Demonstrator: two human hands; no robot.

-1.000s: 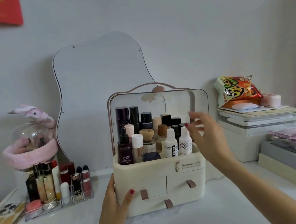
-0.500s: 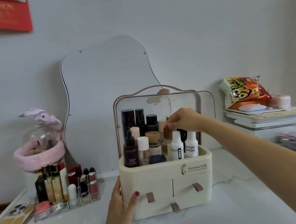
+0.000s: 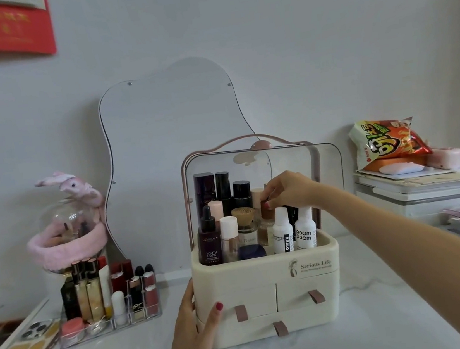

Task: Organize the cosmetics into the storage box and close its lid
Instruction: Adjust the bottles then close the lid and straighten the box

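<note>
A cream storage box (image 3: 268,295) with three drawers stands in the middle of the table, its clear lid (image 3: 327,167) swung up behind it. Several bottles stand in the top tray, among them a dark L'Oreal dropper bottle (image 3: 210,241) and two white bottles (image 3: 293,232). My right hand (image 3: 289,188) reaches into the tray from the right, fingers pinched on a brown-capped bottle (image 3: 267,213) in the middle row. My left hand (image 3: 195,322) presses flat against the box's left front corner.
A clear organizer with lipsticks (image 3: 110,295) sits left of the box, beside a glass dome with a pink headband (image 3: 68,242) and a phone (image 3: 20,348). A wavy mirror (image 3: 176,152) leans on the wall behind. White boxes and a snack bag (image 3: 388,141) are stacked at right.
My right hand moved from the lid's edge down into the tray and closed on the brown-capped bottle. My left hand stayed on the box's corner.
</note>
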